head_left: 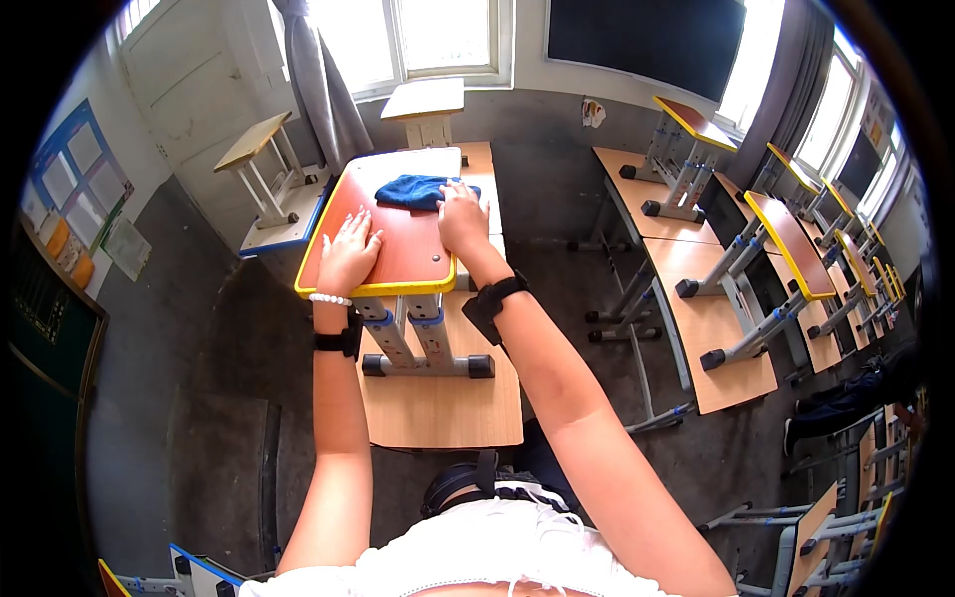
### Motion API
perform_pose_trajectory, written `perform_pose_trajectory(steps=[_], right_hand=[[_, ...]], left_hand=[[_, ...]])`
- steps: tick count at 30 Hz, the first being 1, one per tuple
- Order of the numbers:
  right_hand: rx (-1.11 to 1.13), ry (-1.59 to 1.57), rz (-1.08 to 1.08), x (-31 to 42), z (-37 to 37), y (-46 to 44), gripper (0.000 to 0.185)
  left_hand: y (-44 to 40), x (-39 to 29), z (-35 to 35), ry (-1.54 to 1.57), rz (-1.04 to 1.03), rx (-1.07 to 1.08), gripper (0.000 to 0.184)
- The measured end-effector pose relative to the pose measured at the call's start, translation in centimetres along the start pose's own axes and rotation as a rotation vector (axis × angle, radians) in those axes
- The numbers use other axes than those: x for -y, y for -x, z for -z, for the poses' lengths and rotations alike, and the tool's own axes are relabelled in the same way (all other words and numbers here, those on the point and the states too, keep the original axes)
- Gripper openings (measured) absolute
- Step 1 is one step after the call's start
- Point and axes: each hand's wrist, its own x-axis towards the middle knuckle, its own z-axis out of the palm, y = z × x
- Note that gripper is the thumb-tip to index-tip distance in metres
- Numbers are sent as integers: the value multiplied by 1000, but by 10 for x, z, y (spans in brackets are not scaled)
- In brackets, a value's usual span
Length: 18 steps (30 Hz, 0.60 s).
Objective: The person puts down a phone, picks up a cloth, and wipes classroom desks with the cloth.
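A red-brown stool top with a yellow edge (406,239) stands on a light wooden desk (443,413) in front of me. My left hand (350,251) lies on the left side of that top, fingers spread, holding nothing. On the right side, my right hand (464,221) grips the edge of a dark blue cloth (410,191), its fingers bent over it. The cloth is bunched and lies on the far part of the top.
Rows of desks (696,298) with upturned stools (791,239) on them fill the right side. A light stool (254,139) stands at the left. Behind are a wall screen (647,40) and windows. A person's legs (841,403) show at the far right.
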Motion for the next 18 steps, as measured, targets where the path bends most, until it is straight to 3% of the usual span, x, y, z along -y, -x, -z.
perform_pose_trajectory(steps=[6, 9, 12, 13, 16, 18], right_hand=[[-8, -2, 11, -2, -2, -1, 35], [-17, 3, 15, -3, -3, -1, 34], [-27, 22, 29, -4, -4, -1, 34], [-23, 26, 30, -4, -4, -1, 34], [-3, 47, 34, -3, -1, -1, 35], [22, 69, 42, -3, 0, -1, 38]], left_hand=[[0, 0, 1, 19, -29, -1, 56], [9, -8, 21, 215, -315, 23, 51], [6, 3, 13, 820, -423, 98, 42], [7, 2, 15, 831, -413, 102, 32], [9, -1, 23, 591, -473, 74, 29], [8, -1, 22, 627, -472, 75, 28]])
